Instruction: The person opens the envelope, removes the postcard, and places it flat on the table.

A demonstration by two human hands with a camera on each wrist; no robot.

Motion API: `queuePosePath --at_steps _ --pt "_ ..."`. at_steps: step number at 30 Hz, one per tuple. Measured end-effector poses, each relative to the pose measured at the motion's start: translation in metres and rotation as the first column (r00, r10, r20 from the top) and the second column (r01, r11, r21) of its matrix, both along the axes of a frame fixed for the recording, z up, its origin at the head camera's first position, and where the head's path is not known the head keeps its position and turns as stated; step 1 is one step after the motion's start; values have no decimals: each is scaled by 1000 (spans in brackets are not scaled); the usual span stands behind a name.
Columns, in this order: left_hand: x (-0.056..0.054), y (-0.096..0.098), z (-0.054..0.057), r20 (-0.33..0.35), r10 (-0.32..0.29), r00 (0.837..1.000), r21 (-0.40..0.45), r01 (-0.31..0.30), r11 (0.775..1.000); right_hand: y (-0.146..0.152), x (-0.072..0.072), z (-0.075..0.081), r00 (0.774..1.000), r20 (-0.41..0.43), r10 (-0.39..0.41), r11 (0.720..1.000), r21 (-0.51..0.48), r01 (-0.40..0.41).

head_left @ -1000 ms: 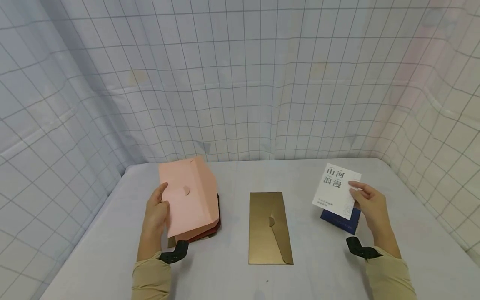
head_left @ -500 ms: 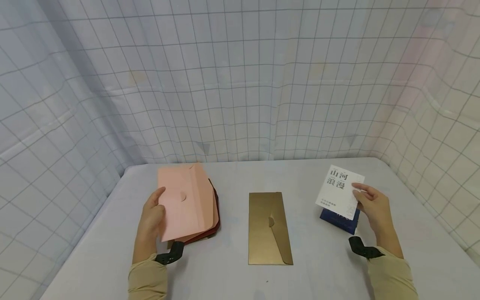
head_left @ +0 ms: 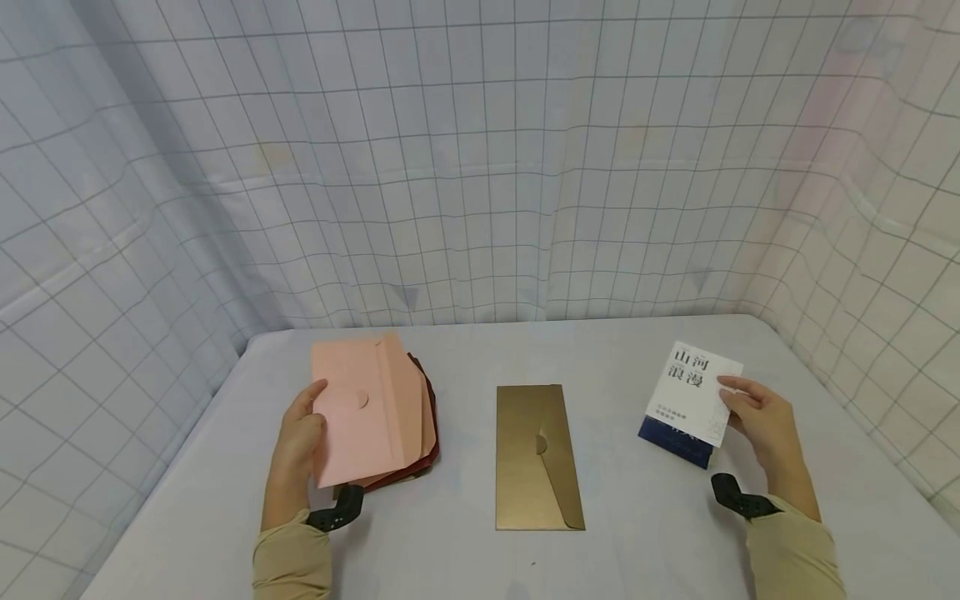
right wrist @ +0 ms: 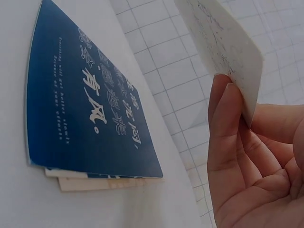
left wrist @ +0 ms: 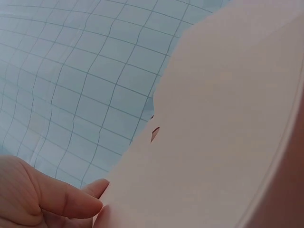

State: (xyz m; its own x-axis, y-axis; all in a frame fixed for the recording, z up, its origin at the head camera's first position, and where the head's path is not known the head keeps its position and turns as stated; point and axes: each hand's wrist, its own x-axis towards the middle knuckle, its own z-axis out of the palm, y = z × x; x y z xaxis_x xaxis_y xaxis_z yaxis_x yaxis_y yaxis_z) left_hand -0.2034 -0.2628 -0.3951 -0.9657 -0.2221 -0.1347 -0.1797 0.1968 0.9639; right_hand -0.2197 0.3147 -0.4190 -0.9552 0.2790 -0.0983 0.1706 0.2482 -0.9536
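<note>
In the head view my left hand [head_left: 298, 433] pinches a pink envelope [head_left: 348, 425] by its left edge, thumb on top. It overlaps a fanned pile of envelopes [head_left: 429, 433], pink and dark red at the edges. The left wrist view shows the thumb and fingers at the edge of the pale envelope [left wrist: 209, 123]. At the right, my right hand [head_left: 767, 421] pinches a white card [head_left: 693, 392] with black characters by its right side. Below that card lies a small stack of cards with a dark blue card [right wrist: 90, 109] on top, partly hidden in the head view.
A gold envelope [head_left: 536, 467] lies flap side up on the white table [head_left: 457, 558], between the two hands. White curtains with a dark grid [head_left: 480, 167] hang behind and at both sides of the table.
My left hand and the pink envelope have come down and slightly left, closer over the pile. My right hand has moved right and a little nearer with the white card. The gold envelope stays put.
</note>
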Motion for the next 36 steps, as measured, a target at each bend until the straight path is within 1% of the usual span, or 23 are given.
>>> queuePosePath --at_steps 3,11,16,21,26,36 --pt "0 -1 0 13 5 1000 2 -5 1000 1 -1 -5 1000 24 -3 1000 -16 4" --pt "-1 -1 -4 45 -2 999 -1 2 1000 3 -5 -15 999 41 -17 1000 15 16" --pt "-3 -3 -7 55 -5 998 -8 5 1000 2 -6 -18 997 69 -15 998 58 11" --pt "-2 -2 -7 52 -19 998 0 19 1000 2 -7 -19 994 106 -11 993 117 -1" --pt "-3 0 -8 53 -17 998 8 17 1000 4 -7 -20 993 117 -7 986 167 -12" --pt "-4 2 -11 83 -6 997 -32 8 999 0 -8 -25 989 150 -19 981 192 -10"
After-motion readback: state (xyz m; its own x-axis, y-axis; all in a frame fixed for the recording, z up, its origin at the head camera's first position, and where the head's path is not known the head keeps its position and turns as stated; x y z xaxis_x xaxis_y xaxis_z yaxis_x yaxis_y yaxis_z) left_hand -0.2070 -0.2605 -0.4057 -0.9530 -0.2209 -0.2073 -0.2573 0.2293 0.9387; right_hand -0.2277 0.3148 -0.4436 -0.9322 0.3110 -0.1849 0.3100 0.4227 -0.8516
